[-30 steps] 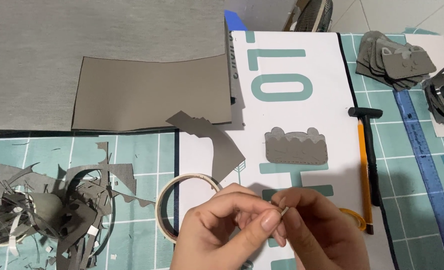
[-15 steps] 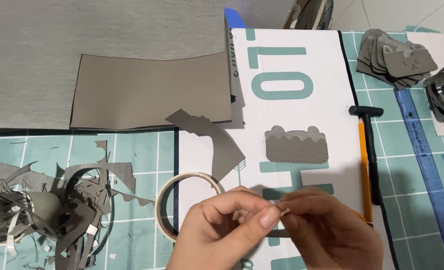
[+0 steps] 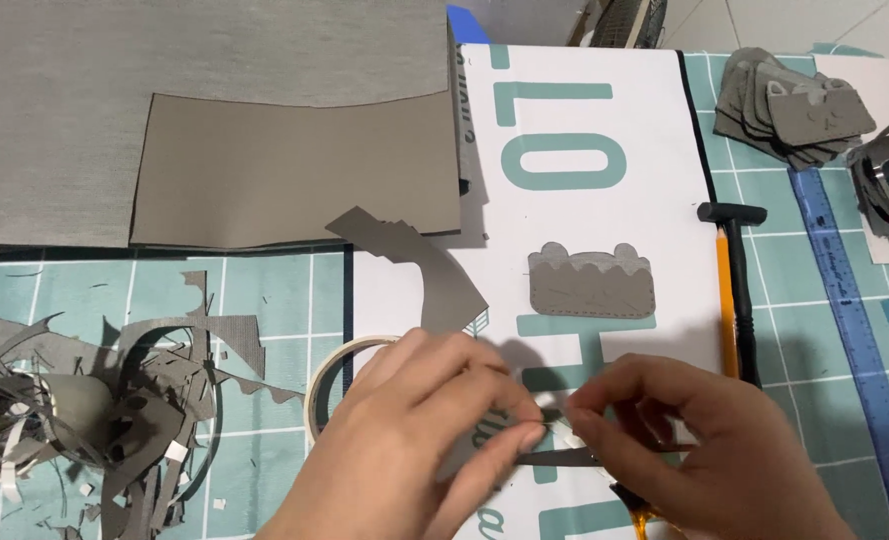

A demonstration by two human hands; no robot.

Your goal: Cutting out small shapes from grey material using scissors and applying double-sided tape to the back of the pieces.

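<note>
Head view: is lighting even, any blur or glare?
Head view: even, soft light, no glare; left hand and right hand cast soft shadows on the white board; the grey cut piece is sharp, fingertips slightly soft.

Both hands are working low in the view, fingertips meeting near centre. Left hand is entering from bottom left, back facing up, fingers curled, thumb and forefinger pinching together. Right hand is entering from bottom right, knuckles raised, its fingertips pinching toward the left hand's. Wrists are lying out of frame.
</note>
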